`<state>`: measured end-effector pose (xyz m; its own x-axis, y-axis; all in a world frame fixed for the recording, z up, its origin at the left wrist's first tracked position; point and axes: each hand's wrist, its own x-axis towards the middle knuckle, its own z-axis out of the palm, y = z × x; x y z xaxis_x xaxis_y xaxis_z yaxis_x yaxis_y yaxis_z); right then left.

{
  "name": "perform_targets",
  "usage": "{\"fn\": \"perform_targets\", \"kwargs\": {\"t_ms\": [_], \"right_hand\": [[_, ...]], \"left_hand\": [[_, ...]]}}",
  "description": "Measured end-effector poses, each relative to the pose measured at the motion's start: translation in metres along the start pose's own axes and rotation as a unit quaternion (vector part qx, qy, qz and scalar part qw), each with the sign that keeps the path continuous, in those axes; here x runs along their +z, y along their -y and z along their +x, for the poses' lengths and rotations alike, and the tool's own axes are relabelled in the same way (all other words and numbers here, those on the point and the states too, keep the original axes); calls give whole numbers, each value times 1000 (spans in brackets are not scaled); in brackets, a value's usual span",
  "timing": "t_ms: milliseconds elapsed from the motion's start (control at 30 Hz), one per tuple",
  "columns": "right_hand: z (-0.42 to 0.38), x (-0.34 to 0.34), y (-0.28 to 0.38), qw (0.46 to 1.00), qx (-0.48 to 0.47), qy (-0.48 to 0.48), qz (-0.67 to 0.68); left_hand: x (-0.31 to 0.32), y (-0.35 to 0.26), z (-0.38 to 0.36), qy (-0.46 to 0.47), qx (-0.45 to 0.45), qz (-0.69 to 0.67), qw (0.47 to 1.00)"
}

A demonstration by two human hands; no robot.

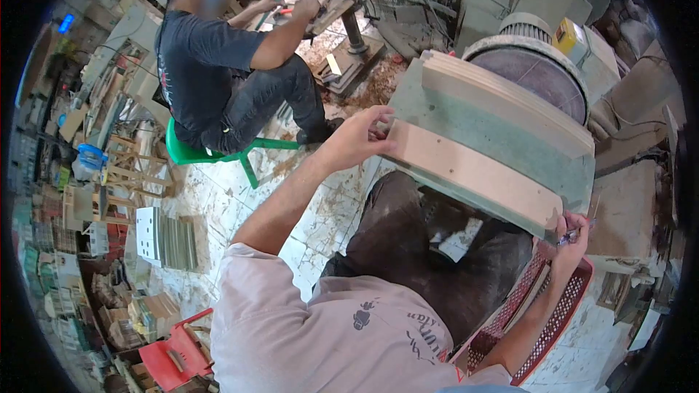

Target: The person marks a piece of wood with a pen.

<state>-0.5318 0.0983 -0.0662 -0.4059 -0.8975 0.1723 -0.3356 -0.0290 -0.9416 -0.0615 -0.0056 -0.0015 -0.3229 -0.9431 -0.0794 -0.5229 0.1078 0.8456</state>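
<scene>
A pale wooden board [473, 169] with a few small dark holes lies along the near edge of a green machine table [408, 102]. My left hand [358, 140] has its fingers closed around the board's left end. At the opposite end, my right hand [574, 239] grips the board's corner; a small thin metallic-looking item also shows among those fingers, too small to name. Behind the board, a stack of similar boards [502, 98] rests on the table against a large round sanding disc [539, 76].
A red plastic crate [557, 313] stands beside my right forearm. At the upper left a co-worker [218, 65] sits on a green stool [178, 147] at a drill press [353, 33]. White-faced panels [149, 236] and a red chair [175, 358] stand on the left.
</scene>
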Motion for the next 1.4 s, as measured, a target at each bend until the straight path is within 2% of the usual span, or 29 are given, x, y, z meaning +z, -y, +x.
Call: {"fn": "perform_targets", "kwargs": {"t_ms": [67,100,133,167,200,267,300,367,467,567,700,767,1133,1400], "right_hand": [[-1,5,23,999,-13,17,29],[4,4,27,994,-75,67,-37],[8,6,41,994,-82,64,-29],[10,7,57,977,-104,139,-122],[11,9,73,946,-124,209,-216],[19,14,89,940,-103,234,-224],[24,15,93,923,-89,277,-252],[30,16,100,894,-91,329,-291],[43,13,97,885,-85,376,-262],[44,16,98,880,-126,370,-271],[46,18,103,874,-100,371,-298],[48,18,94,874,-162,363,-279],[51,18,95,871,-159,375,-275],[46,14,91,875,-143,378,-267]], "left_hand": [[-7,-8,0,1,42,58,997],[-8,-7,1,39,89,154,983],[-11,-13,3,76,134,249,956],[-14,-22,5,127,98,228,960],[-12,-14,9,128,135,247,951],[-11,-9,18,156,163,252,941],[-12,-10,21,151,166,258,940],[-13,-12,26,181,135,285,931],[-16,-20,29,198,147,291,924],[-17,-21,32,204,148,288,924],[-16,-23,34,211,139,308,917],[-16,-21,34,209,143,304,918],[-16,-15,36,199,164,289,922],[-16,-9,32,199,132,251,938]]}}
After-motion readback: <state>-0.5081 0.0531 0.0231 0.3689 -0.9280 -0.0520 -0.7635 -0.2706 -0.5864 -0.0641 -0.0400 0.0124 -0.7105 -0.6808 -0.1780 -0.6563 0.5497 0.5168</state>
